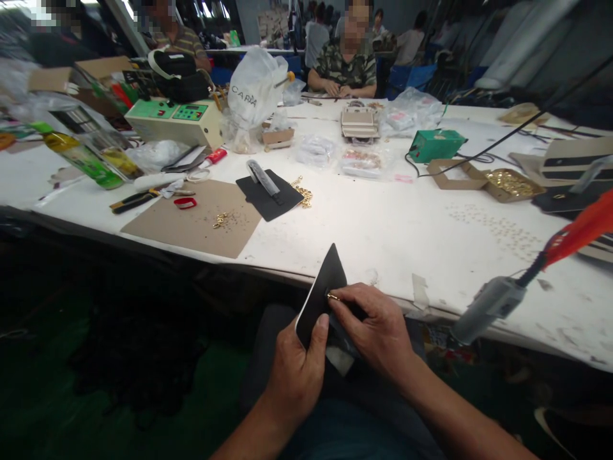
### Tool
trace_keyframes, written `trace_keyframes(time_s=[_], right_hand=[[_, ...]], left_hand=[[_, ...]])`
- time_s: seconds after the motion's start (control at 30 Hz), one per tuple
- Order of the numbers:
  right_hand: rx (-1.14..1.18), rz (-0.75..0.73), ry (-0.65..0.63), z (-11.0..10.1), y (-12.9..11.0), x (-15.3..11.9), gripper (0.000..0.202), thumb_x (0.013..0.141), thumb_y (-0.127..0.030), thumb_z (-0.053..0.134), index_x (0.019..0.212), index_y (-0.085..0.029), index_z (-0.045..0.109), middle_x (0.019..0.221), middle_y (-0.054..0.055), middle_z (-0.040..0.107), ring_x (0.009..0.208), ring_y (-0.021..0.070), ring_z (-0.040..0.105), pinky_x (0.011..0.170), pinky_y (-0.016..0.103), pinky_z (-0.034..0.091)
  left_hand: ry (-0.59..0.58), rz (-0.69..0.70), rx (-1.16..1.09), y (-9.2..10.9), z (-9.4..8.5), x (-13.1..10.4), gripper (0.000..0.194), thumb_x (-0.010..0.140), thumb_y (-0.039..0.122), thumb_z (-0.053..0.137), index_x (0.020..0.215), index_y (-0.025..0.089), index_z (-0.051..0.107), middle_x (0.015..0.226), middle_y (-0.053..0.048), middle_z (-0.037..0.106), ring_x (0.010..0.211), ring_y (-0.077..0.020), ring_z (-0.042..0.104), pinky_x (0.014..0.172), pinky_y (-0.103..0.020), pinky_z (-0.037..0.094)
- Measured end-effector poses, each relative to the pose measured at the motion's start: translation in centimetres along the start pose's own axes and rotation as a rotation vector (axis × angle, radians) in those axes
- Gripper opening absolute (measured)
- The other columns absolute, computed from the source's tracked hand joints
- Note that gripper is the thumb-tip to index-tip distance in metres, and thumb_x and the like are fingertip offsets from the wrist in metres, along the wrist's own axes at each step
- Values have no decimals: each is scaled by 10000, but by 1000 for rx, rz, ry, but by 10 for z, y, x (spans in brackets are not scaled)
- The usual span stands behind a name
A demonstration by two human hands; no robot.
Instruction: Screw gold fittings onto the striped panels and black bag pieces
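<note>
My left hand [299, 364] is closed around the lower end of a flat black panel [322, 284], thumb on its face. The panel is tilted on edge above my lap, in front of the table's near edge. My right hand [376, 322] pinches a small gold-coloured metal fitting [334, 297] between thumb and forefinger, against the panel's face. Its exact kind is too small to make out. Beyond, on the table, a similar black panel [292, 197] lies flat with a plastic-wrapped strip [263, 181] on it. Loose gold fittings [302, 193] lie beside that panel.
A brown board [191, 220] carries gold rings [220, 220] and tiny parts. Black-and-yellow pliers [134, 201] lie at its left. At right are a cardboard tray of gold pieces [510, 183], a green box [435, 145] and a hammer-like tool [491, 306] jutting past the edge. A co-worker [347, 67] sits opposite.
</note>
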State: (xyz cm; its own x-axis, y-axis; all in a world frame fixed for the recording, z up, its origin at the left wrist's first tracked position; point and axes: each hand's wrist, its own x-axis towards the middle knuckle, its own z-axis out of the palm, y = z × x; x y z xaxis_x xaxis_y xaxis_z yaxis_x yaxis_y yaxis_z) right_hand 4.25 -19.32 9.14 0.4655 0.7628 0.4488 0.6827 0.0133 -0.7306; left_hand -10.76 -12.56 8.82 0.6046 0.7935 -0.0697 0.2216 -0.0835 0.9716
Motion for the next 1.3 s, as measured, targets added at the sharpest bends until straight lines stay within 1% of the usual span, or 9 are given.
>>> trace_keyframes(time_s=[0.17, 0.3, 0.5, 0.63, 0.8, 0.9, 1.07, 1.17, 1.3], right_hand=[[-36, -19, 101, 9, -8, -5, 68, 984, -232, 706, 927, -251, 736, 891, 25, 788, 827, 216, 727, 806, 365, 527], [-78, -130, 89, 13, -14, -11, 144, 992, -161, 679, 1086, -255, 733, 1005, 31, 794, 920, 211, 732, 866, 383, 521], [-21, -182, -205, -6, -34, -22, 676, 898, -196, 659, 1548, -237, 480, 1416, 132, 624, 1296, 302, 586, 1081, 497, 496], [-49, -203, -308, -13, -43, -30, 833, 840, -208, 675, 1609, -237, 359, 1498, 161, 548, 1371, 341, 524, 1148, 560, 443], [-58, -225, -83, 3, -35, -45, 739, 844, -125, 581, 1554, -273, 440, 1401, 114, 655, 1290, 325, 613, 1114, 549, 455], [7, -240, -8, 1, -36, -51, 630, 937, -78, 537, 1525, -301, 497, 1355, 94, 692, 1263, 285, 643, 1076, 488, 501], [188, -258, -124, -24, -44, -56, 523, 1020, -151, 590, 1523, -284, 542, 1378, 117, 681, 1305, 279, 632, 1073, 438, 548], [240, -239, -198, -37, -39, -62, 487, 1042, -242, 603, 1524, -278, 548, 1405, 125, 667, 1324, 285, 621, 1094, 448, 541], [293, -182, -317, -47, -25, -69, 483, 1062, -252, 563, 1541, -306, 530, 1428, 107, 663, 1343, 272, 610, 1098, 454, 541]], left_hand=[[21, -33, -73, 0, -5, -5, 347, 1022, 416, 616, 1282, 239, 763, 1185, -63, 812, 1136, -277, 743, 976, -330, 576], [13, -20, -77, -1, -9, -12, 356, 1028, 425, 594, 1279, 239, 765, 1199, -70, 806, 1142, -279, 737, 1018, -343, 563], [-67, 57, -59, -5, -19, -28, 439, 997, 512, 601, 1285, 214, 746, 1125, -116, 806, 1158, -315, 721, 1090, -398, 513], [-148, 25, -156, 3, -19, -39, 580, 880, 582, 712, 1311, 194, 711, 1022, -129, 803, 1073, -367, 740, 1064, -465, 536], [-104, 108, -172, 15, -12, -53, 783, 655, 372, 913, 1376, 207, 657, 1352, -159, 706, 1294, -428, 637, 1166, -501, 473], [6, 115, -178, 12, -9, -60, 755, 646, 262, 884, 1365, 218, 659, 1424, -150, 668, 1373, -417, 584, 1204, -483, 446], [177, -50, -342, 4, -18, -52, 461, 750, 328, 869, 1163, 217, 697, 1154, -84, 778, 1105, -319, 745, 963, -381, 618], [219, -31, -239, 5, -27, -40, 654, 629, 332, 968, 1203, 224, 675, 1094, -51, 781, 981, -278, 761, 857, -334, 638], [222, 195, -7, 13, -40, -26, 901, 618, 314, 978, 1431, 286, 590, 1392, -87, 665, 1154, -296, 708, 969, -373, 603]])
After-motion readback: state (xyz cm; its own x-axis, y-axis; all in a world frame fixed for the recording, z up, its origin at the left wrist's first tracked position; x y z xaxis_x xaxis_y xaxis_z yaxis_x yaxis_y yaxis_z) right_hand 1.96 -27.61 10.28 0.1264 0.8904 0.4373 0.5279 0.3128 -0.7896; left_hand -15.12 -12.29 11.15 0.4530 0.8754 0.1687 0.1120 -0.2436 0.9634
